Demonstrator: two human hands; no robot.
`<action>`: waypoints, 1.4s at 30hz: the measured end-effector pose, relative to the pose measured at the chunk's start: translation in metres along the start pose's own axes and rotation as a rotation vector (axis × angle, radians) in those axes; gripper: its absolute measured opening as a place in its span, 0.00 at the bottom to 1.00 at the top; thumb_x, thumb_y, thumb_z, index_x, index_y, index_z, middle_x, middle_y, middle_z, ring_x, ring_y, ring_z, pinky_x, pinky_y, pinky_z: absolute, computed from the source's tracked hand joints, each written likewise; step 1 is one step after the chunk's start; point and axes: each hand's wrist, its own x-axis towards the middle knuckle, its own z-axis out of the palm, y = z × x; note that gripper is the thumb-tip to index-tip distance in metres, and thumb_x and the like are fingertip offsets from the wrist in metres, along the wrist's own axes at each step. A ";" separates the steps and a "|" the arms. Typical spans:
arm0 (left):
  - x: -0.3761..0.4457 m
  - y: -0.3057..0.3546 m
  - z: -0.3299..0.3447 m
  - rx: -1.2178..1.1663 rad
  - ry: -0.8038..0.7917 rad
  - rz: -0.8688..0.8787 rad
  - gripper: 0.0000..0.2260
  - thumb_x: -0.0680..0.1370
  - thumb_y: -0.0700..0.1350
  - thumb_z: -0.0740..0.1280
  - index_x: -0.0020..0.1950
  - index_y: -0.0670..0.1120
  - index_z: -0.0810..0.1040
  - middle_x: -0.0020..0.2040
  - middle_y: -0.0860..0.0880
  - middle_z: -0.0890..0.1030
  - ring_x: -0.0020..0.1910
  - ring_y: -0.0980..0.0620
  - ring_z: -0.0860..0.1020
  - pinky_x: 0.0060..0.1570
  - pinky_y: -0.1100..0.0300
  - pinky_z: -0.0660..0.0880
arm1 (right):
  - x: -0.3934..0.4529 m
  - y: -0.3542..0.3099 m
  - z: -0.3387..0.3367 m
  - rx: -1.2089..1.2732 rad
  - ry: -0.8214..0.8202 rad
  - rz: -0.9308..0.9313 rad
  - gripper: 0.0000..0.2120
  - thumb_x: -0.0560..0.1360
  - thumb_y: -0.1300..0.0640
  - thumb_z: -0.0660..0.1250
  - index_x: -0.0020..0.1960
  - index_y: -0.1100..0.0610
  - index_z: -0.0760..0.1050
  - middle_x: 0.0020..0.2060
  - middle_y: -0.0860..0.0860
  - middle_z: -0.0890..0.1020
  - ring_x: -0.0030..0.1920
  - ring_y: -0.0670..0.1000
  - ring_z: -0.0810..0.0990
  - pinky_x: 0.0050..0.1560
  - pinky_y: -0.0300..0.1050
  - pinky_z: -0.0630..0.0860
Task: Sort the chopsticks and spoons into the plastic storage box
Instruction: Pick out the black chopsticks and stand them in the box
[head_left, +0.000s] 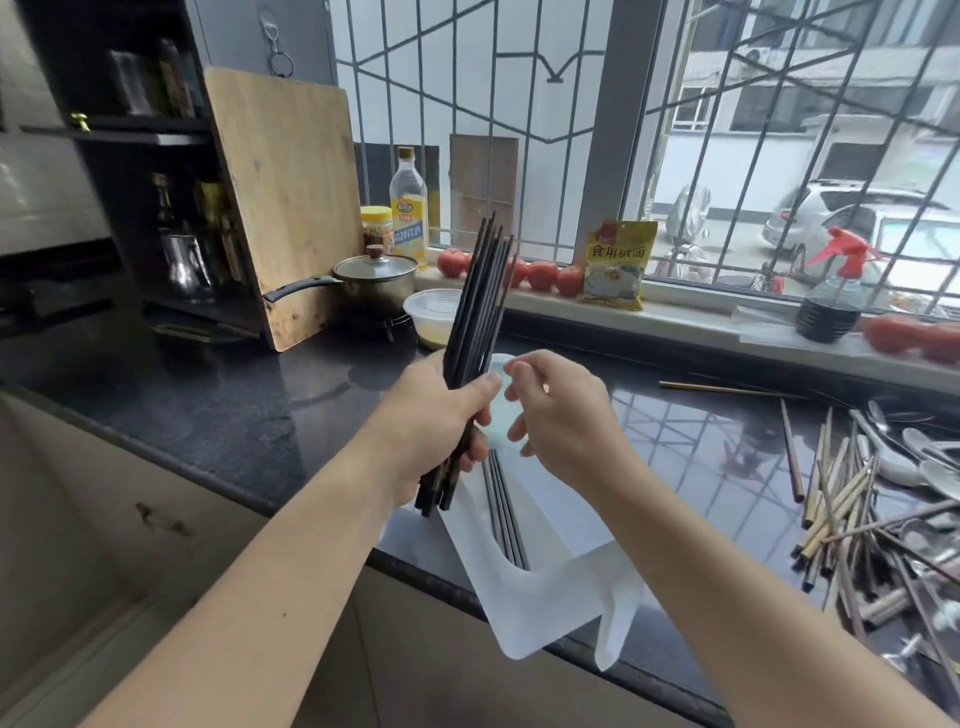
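My left hand (441, 426) grips a bundle of several black chopsticks (480, 296), held upright with the tips pointing up toward the window. My right hand (558, 410) hovers just to the right of the bundle with fingers loosely curled, holding nothing. Below both hands lies the white plastic storage box (550, 597) on the counter's front edge, with a few dark chopsticks (504, 514) lying in it. A pile of wooden chopsticks (836, 509) and metal spoons (914, 457) covers the counter at the right.
A lidded pot (376, 280), a plastic tub (434, 314) and a leaning cutting board (291, 202) stand at the back left. Tomatoes (543, 274), an oil bottle (409, 208), a yellow packet (615, 265) and a spray bottle (831, 296) line the windowsill. Loose chopsticks (727, 388) lie near the sill.
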 end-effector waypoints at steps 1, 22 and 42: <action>-0.002 0.001 0.001 0.026 -0.026 0.017 0.04 0.83 0.47 0.68 0.51 0.47 0.77 0.39 0.44 0.79 0.28 0.48 0.76 0.27 0.56 0.72 | -0.001 -0.002 -0.002 0.028 -0.008 -0.023 0.11 0.83 0.54 0.58 0.50 0.55 0.79 0.40 0.49 0.82 0.35 0.50 0.83 0.39 0.56 0.83; -0.004 -0.002 0.002 -0.099 0.092 -0.039 0.09 0.85 0.46 0.64 0.46 0.46 0.71 0.32 0.48 0.73 0.24 0.53 0.68 0.22 0.61 0.66 | -0.003 0.004 0.005 -0.396 -0.094 0.106 0.07 0.79 0.57 0.61 0.46 0.58 0.76 0.36 0.57 0.84 0.37 0.58 0.84 0.40 0.57 0.83; 0.003 -0.004 0.005 0.149 0.072 0.018 0.03 0.83 0.43 0.61 0.57 0.46 0.70 0.42 0.44 0.76 0.27 0.51 0.74 0.29 0.56 0.71 | -0.001 0.014 0.000 -0.206 -0.028 0.137 0.13 0.75 0.63 0.56 0.51 0.52 0.75 0.47 0.53 0.80 0.44 0.59 0.84 0.42 0.58 0.83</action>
